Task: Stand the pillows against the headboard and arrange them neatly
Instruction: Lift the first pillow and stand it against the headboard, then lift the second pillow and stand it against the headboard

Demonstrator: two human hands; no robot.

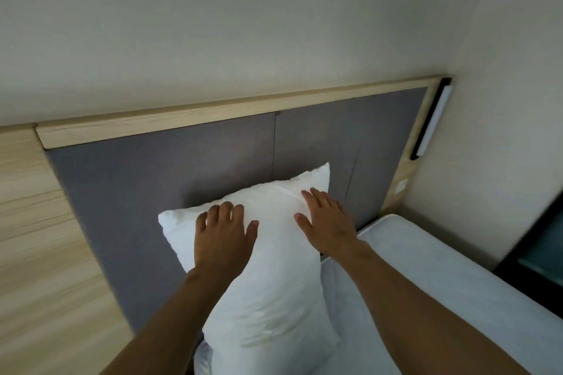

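Both hands lie flat and spread on the pillow, left hand beside right hand, pressing it upright against the headboard. Released carelessly, the soft pillow may slump forward onto the mattress.

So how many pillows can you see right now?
1 for certain: a white pillow stands against the headboard, both hands flat on it. White fabric at its base may be a second, mostly hidden.

pillow on bed | against headboard | hands atop
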